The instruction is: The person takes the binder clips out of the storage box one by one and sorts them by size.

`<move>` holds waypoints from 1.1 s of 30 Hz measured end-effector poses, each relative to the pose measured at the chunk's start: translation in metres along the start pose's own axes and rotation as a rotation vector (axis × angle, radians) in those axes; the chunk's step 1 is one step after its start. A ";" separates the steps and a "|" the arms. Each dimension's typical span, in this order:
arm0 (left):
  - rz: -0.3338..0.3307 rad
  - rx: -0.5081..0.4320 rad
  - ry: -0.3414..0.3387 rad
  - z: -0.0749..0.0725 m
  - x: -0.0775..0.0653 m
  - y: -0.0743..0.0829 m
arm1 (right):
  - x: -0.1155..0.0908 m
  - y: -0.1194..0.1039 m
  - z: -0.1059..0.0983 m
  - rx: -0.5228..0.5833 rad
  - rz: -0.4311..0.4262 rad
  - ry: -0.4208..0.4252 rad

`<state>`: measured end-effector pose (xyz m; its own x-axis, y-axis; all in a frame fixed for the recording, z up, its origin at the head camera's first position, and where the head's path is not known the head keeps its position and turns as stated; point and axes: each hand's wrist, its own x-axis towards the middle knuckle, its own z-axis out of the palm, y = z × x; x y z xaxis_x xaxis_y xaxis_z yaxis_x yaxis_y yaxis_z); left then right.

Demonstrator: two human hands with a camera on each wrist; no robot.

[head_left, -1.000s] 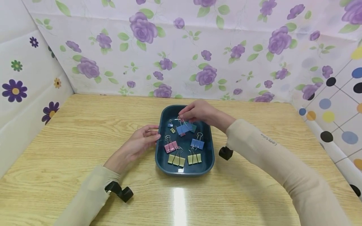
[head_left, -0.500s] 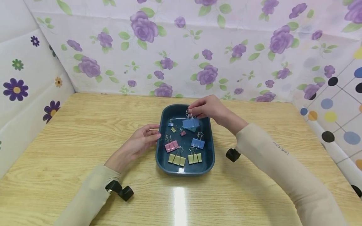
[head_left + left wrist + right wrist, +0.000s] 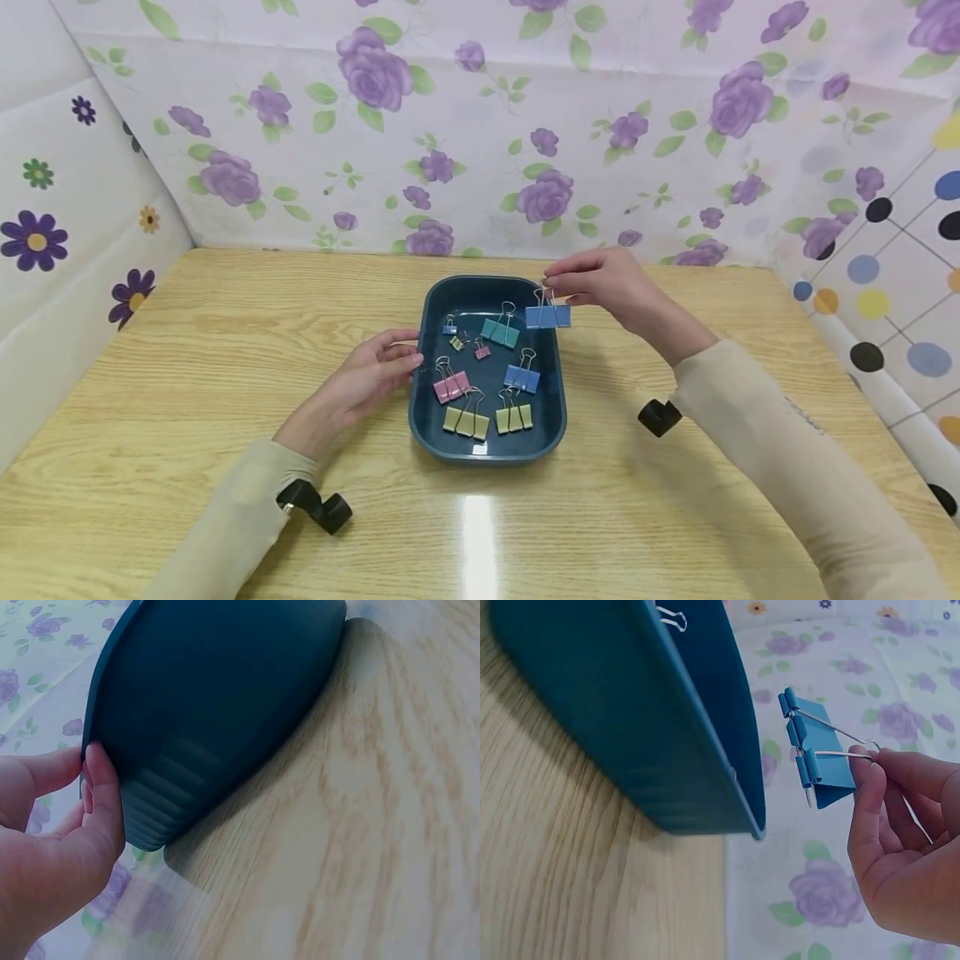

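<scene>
In the head view, my right hand point(image 3: 611, 287) pinches a large blue binder clip point(image 3: 547, 317) by its wire handles. The clip hangs over the right rim of a dark teal tray point(image 3: 487, 457), its body lower than my fingertips. The right wrist view shows the clip point(image 3: 819, 746) just beyond the tray wall point(image 3: 600, 712), thumb and fingers on the wire. My left hand point(image 3: 375, 371) rests against the tray's left side, its fingertips right at the rim. Inside the tray lie a teal binder clip point(image 3: 500, 332), another blue one point(image 3: 522, 378) and a pink one point(image 3: 451, 387).
Two yellow binder clips, one at left point(image 3: 466, 422), lie at the tray's near end. Small clips, among them a blue one point(image 3: 450, 328) and a pink one point(image 3: 482, 352), lie farther back. The wooden table point(image 3: 225, 333) meets a flowered cloth point(image 3: 300, 167) behind.
My right hand has lifted the large blue binder clip and carried it rightward from the tray's middle to above its right rim, uncovering the teal clip. The left hand stays in place.
</scene>
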<state>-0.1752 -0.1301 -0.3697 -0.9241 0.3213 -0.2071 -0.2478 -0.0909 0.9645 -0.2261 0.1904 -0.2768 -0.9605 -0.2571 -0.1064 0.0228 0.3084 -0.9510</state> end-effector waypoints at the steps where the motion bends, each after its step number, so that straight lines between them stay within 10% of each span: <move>1: 0.000 -0.001 0.001 0.000 0.000 0.000 | -0.001 0.001 -0.002 0.010 0.001 0.001; 33: 0.004 -0.028 -0.005 -0.001 0.001 -0.002 | 0.004 0.069 -0.060 0.085 0.135 0.040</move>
<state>-0.1760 -0.1306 -0.3725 -0.9238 0.3251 -0.2022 -0.2520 -0.1186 0.9604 -0.2446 0.2660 -0.3255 -0.9573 -0.1815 -0.2248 0.1741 0.2587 -0.9502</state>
